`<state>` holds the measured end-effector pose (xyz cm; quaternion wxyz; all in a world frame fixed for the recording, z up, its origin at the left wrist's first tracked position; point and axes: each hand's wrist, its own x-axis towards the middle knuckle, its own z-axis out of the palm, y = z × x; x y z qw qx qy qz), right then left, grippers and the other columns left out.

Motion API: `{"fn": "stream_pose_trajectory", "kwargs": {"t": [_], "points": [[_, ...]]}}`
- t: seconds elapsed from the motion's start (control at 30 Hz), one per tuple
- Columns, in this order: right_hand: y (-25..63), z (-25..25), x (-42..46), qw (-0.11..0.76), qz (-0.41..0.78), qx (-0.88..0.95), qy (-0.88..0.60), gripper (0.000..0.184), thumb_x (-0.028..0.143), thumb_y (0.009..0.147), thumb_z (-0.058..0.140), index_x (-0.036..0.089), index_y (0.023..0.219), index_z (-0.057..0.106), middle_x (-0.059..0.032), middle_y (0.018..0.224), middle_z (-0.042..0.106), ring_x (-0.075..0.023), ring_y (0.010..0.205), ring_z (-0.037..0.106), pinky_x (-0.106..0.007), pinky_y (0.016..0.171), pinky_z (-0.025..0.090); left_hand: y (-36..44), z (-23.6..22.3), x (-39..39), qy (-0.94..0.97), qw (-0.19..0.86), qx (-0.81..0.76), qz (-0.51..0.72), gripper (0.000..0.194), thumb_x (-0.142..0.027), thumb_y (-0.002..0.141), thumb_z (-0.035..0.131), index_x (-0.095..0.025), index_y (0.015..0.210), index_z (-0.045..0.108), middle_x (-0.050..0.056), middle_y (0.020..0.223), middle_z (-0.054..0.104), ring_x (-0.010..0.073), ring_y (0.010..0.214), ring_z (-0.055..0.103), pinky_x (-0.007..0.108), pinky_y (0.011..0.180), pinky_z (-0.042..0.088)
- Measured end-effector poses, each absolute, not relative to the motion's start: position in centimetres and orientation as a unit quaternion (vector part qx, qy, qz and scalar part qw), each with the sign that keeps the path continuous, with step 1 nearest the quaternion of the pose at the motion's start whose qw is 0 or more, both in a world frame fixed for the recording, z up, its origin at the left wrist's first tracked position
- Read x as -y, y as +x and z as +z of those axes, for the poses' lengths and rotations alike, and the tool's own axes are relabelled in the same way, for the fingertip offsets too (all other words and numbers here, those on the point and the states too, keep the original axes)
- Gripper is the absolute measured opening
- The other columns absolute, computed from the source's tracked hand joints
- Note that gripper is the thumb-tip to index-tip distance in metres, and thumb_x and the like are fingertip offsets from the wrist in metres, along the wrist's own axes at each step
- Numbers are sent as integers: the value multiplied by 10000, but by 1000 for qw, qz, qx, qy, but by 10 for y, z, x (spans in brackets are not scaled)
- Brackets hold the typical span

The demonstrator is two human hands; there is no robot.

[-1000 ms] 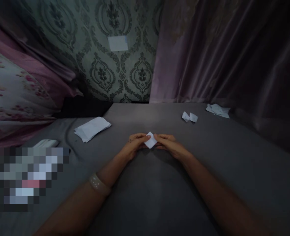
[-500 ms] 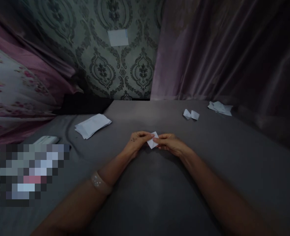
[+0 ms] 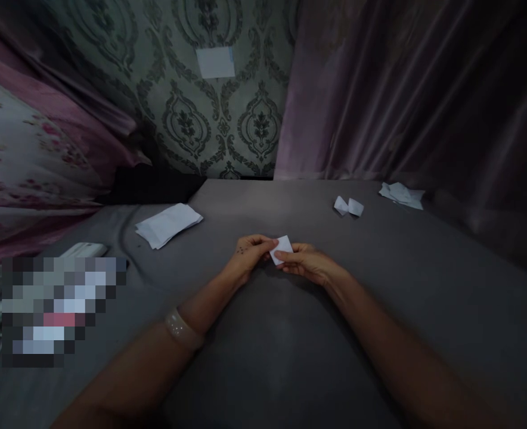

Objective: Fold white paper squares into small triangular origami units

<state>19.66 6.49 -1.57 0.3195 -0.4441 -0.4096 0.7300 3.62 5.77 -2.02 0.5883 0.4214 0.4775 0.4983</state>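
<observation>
A small folded square of white paper point(image 3: 283, 245) is held up in front of me, just over the grey sheet. My left hand point(image 3: 251, 252) pinches its left edge, thumb on top. From the other side my right hand point(image 3: 307, 260) grips it, with the thumb lying across its lower face and the fingers curled behind. The fingertips under the paper are partly hidden. A pale bangle point(image 3: 183, 329) circles my left forearm.
A stack of white paper sheets point(image 3: 169, 225) lies to the left. Two small folded paper pieces point(image 3: 348, 206) sit at the back right, with loose papers point(image 3: 402, 195) beyond. A white power strip point(image 3: 82, 251) and a blurred-out patch point(image 3: 62, 310) are at far left.
The paper square has turned slightly between my hands, from a diamond pose to a more upright one. My right thumb has slid a little to the left and lower on it.
</observation>
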Motion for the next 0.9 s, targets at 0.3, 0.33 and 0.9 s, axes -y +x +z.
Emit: {"fn": "stream_pose_trajectory", "kwargs": {"t": [0.3, 0.33, 0.9], "points": [[200, -13, -67, 317, 704, 420, -477, 73, 115, 715, 754, 125, 772, 709, -27, 658, 681, -73, 544, 605, -152, 511, 501, 35, -24, -59, 442, 596, -472, 475, 331, -403, 575, 823, -126, 626, 651, 5, 576, 598, 64, 484, 479, 206, 494, 380], [200, -14, -67, 327, 701, 420, -475, 78, 116, 715, 754, 125, 781, 712, -27, 667, 685, -74, 552, 609, -153, 519, 505, 35, -25, -60, 438, 586, -479, 485, 340, -410, 567, 824, -127, 611, 640, -2, 554, 584, 63, 471, 468, 204, 482, 370], [191, -22, -68, 431, 671, 381, -467, 120, 155, 709, 762, 148, 825, 734, -39, 799, 719, -86, 633, 621, -195, 624, 515, 38, -28, -57, 410, 590, -487, 497, 212, -295, 627, 792, -134, 727, 698, 8, 667, 635, 68, 575, 511, 196, 558, 374]]}}
